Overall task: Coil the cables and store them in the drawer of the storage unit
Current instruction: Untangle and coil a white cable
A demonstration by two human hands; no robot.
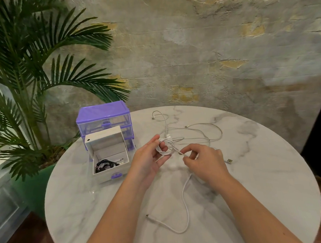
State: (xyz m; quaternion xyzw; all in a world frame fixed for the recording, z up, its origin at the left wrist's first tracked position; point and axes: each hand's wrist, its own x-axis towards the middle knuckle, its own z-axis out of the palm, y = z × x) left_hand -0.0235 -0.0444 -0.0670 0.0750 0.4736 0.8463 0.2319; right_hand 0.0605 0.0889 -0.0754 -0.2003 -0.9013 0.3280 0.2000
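Observation:
My left hand point(148, 157) holds a small coil of white cable point(165, 148) looped round its fingers above the middle of the table. Just to its right, my right hand point(201, 161) pinches the same cable where it leaves the coil. The free tail of this cable point(185, 200) hangs down and trails across the near table, ending in a plug point(147, 215). A purple storage unit point(103, 117) stands at the table's left edge. Its white drawer point(119, 166) is pulled out and holds coiled dark cables point(105, 165).
More loose white cables point(194, 131) sprawl over the far middle of the round marble table point(262, 171), one ending in a USB plug point(229, 161). A potted palm point(22, 82) stands left of the table. A rough plaster wall rises behind.

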